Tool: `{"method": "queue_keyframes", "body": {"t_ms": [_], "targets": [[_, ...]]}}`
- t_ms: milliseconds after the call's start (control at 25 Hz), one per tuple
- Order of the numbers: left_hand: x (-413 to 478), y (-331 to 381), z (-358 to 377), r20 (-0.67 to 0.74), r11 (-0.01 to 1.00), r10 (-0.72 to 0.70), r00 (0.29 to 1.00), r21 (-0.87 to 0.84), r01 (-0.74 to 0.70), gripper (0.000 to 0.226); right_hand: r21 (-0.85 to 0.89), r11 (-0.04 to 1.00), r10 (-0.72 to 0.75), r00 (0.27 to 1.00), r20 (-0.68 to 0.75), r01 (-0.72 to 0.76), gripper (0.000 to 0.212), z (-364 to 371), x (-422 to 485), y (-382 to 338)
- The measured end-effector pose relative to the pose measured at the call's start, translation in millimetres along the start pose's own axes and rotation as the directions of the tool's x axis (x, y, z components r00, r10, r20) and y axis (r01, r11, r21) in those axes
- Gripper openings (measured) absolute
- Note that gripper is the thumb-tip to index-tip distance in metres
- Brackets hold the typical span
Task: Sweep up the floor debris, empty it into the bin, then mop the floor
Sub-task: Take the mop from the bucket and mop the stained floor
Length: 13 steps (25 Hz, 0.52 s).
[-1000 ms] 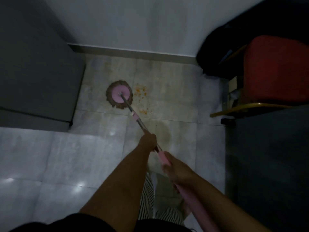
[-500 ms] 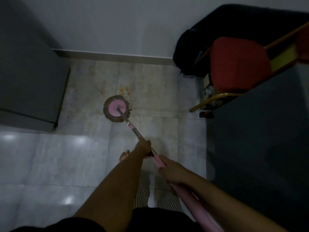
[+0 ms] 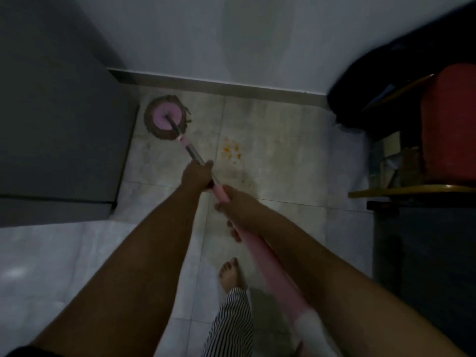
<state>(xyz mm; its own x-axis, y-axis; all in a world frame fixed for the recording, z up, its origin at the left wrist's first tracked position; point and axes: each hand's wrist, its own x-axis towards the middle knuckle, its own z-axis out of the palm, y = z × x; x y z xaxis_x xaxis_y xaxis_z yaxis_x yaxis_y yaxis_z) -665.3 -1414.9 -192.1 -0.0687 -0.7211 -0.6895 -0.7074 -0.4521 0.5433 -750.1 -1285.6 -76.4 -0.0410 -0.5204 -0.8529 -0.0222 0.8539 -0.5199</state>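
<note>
dim, underexposed | glare on floor tiles lower left | soft blur | edges warped

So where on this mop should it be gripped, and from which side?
On the long slanted pole, not the round mop head lying flat on the floor. Come from above: the left hand wraps it lower down, the right hand grips the pink sleeve nearer the body. That spacing likely gives leverage for pushing.

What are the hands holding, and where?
A pink round-headed mop: left grip on its metal pole, right grip on its pink handle sleeve.
</note>
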Motion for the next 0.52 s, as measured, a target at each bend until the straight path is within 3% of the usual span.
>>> {"method": "queue_keyframes", "body": {"t_ms": [200,360,520], "targets": [[63.4,23.7,-32.3,0.014,0.991,-0.038,0.999,-0.126,0.040,0.052,0.019,0.999,0.027,0.998,0.050,-0.028,0.054,3.8,52.5,-61.5],[27.9,13.2,-4.8,0.054,0.998,-0.006,0.999,0.056,0.003,0.059,-0.017,0.999,0.038,0.999,-0.005,-0.038,0.056,1.9,21.0,-22.4],[-62.2,-2.8,46.8,0.190,0.996,0.007,0.982,0.090,-0.025,0.061,-0.045,0.998,0.035,0.997,-0.075,-0.039,0.058,-8.2,-51.4,53.5]]}}
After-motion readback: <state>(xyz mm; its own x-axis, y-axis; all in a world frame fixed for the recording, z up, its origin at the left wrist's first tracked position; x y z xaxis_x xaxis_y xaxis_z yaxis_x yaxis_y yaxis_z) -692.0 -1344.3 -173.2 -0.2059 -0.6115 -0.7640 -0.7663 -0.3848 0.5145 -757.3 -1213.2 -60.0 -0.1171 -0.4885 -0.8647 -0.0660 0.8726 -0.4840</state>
